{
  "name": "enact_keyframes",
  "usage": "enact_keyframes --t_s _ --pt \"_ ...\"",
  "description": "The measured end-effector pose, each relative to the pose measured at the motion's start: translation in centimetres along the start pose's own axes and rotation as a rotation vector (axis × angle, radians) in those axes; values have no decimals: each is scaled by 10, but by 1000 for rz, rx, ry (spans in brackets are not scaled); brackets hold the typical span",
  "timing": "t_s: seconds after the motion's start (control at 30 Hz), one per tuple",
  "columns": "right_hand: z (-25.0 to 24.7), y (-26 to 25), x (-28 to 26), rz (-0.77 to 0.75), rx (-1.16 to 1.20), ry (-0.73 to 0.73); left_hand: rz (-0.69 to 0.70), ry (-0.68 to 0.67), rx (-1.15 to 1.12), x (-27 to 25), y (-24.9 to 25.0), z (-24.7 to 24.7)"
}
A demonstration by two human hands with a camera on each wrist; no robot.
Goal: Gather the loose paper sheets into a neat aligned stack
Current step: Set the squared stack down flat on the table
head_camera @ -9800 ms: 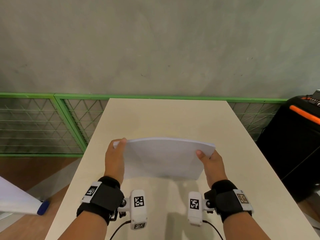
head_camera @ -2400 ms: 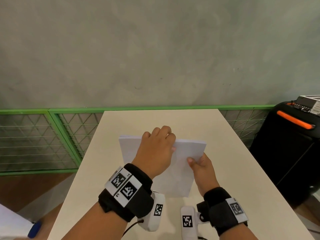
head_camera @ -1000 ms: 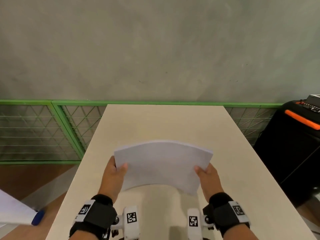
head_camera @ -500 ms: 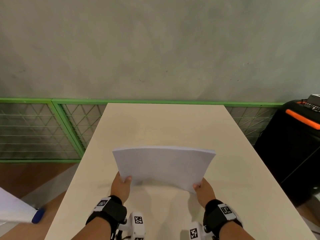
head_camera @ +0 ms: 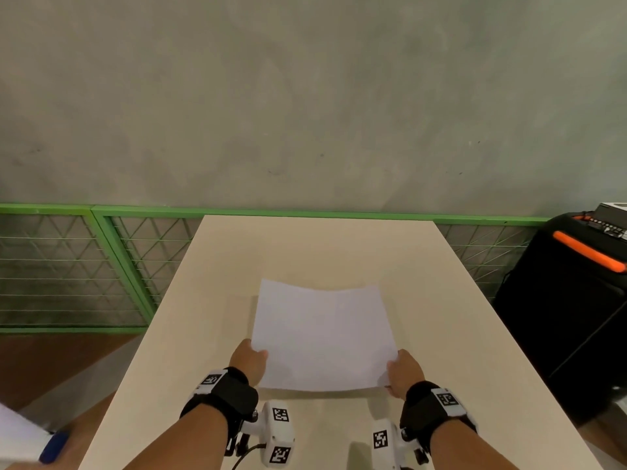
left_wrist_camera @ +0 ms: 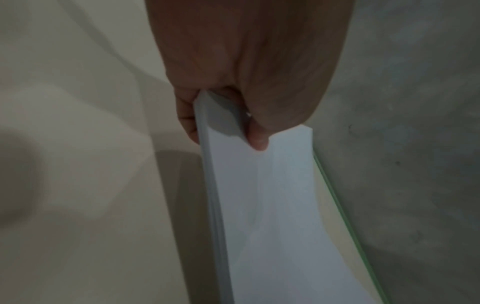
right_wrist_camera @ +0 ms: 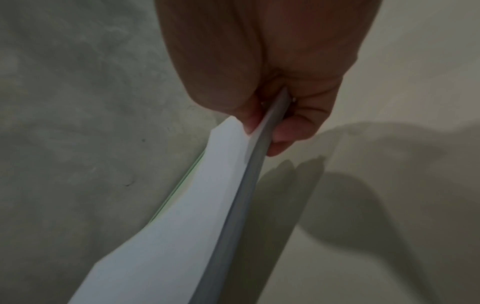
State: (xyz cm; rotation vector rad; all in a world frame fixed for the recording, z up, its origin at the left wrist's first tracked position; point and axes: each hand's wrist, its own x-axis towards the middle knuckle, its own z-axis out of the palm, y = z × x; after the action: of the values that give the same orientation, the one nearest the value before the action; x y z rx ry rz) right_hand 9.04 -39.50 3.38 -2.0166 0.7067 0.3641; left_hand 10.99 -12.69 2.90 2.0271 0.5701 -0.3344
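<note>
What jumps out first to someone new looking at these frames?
The white paper stack, held over the middle of the beige table, sagging between the two hands. The left hand and right hand each pinch a near corner, thumb on top; the wrist views show the sheet edges lying flush. Off to the right stands a black case with an orange handle.

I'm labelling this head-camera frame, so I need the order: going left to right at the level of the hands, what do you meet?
Blue-tipped object at the bottom left corner → left hand → paper stack → right hand → black case with the orange handle.
</note>
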Motion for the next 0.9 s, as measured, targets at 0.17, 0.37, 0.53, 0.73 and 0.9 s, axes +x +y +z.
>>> enact_keyframes --t_s 0.17,0.37,0.53,0.73,0.9 --pt "5 -8 7 -119 -720 -138 -116 -45 87 12 1 7" --pt "15 -7 15 -99 -742 -92 -91 -20 104 18 1 8" --pt "17 -1 31 -78 -457 132 -104 44 197 11 2 13" --pt "14 -12 26 93 -283 88 -142 67 324 6 -1 11" --pt "16 -11 25 156 -433 79 -139 46 416 11 -5 11"
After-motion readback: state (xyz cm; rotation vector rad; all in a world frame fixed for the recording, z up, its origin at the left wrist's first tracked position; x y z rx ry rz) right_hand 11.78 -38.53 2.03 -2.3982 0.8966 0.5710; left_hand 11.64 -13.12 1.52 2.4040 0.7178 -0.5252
